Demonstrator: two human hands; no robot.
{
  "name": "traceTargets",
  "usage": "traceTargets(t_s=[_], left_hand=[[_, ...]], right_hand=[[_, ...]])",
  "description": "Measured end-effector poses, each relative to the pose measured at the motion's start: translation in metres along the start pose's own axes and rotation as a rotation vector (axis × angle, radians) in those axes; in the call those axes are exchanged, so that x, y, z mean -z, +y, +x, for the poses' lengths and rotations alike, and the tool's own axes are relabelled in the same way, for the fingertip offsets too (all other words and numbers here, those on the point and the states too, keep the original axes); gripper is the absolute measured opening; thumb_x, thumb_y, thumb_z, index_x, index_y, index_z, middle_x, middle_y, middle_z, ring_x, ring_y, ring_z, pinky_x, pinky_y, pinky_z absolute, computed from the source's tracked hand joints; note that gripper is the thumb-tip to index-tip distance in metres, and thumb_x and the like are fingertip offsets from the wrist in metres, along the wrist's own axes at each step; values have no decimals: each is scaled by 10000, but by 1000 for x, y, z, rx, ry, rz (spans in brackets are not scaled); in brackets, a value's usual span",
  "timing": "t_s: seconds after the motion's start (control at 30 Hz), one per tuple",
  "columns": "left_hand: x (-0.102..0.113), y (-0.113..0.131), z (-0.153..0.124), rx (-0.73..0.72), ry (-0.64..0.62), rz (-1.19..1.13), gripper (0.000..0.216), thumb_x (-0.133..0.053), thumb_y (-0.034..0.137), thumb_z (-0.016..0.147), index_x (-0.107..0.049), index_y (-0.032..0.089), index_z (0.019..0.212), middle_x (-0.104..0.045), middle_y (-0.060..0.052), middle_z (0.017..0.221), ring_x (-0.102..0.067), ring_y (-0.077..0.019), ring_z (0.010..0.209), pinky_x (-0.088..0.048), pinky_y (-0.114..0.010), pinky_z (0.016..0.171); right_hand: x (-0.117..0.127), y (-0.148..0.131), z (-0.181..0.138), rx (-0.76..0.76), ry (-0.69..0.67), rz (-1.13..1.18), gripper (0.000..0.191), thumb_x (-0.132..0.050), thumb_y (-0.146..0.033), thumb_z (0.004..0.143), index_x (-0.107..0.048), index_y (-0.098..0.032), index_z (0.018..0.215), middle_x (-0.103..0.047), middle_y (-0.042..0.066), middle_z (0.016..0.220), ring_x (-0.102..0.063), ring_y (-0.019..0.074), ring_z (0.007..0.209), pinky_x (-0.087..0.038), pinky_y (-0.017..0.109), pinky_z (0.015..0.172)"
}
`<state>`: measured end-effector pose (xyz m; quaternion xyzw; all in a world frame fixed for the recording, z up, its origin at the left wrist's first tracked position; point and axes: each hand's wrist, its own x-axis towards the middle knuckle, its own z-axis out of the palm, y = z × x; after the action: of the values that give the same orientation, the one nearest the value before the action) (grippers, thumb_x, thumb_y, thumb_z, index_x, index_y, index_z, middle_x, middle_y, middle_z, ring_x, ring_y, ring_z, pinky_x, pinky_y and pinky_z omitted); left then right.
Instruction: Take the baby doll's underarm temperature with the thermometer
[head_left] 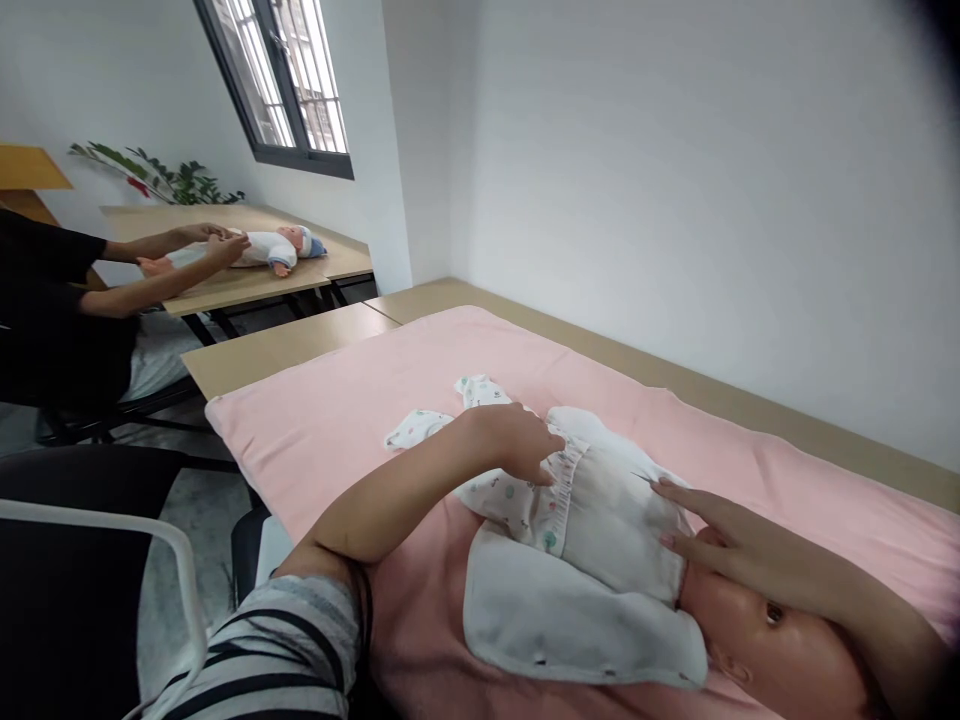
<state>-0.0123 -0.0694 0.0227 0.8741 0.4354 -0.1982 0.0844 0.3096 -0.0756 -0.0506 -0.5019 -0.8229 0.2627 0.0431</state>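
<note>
A baby doll (757, 625) lies on its back on a pink blanket (360, 400), its head toward me. It wears a white top (622, 520) and patterned trousers (517, 500). A white bib (555, 620) lies over its left shoulder. My left hand (517, 440) is curled at the waistband of the trousers, fingers closed on the fabric. My right hand (720, 530) rests flat on the doll's chest, fingers stretched out.
The blanket covers a wooden table (292, 345) against a white wall. At the far left another person's hands (217, 240) touch a second doll (277, 247) on another table. A black chair (82, 560) stands at the lower left.
</note>
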Motion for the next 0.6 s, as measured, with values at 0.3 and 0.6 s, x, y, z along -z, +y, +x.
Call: traceTargets(t_s=[0.3,0.6], left_hand=[[1,-1,2,58,-22,-51,463,-493,486,960,-536,272,1368,-619,-99,1334,-536,-326,1242,-454,-446,982],[-2,-6,2,7,28,-46,458,-538,449,948,-587,208,1333,-658,-148,1271,-596,-355,1157,-492,-483,920]], right_hand=[[-1,3,0,-82,-16,-106,744,-523,-731,867,-488,-324,1490,-383,12,1608,-340,324,1482,-328,478,1231],[2,-2,-1,-48,-35,-107,718,-509,-712,895,-463,-338,1506,-426,40,1582,-371,370,1457,-317,574,1208]])
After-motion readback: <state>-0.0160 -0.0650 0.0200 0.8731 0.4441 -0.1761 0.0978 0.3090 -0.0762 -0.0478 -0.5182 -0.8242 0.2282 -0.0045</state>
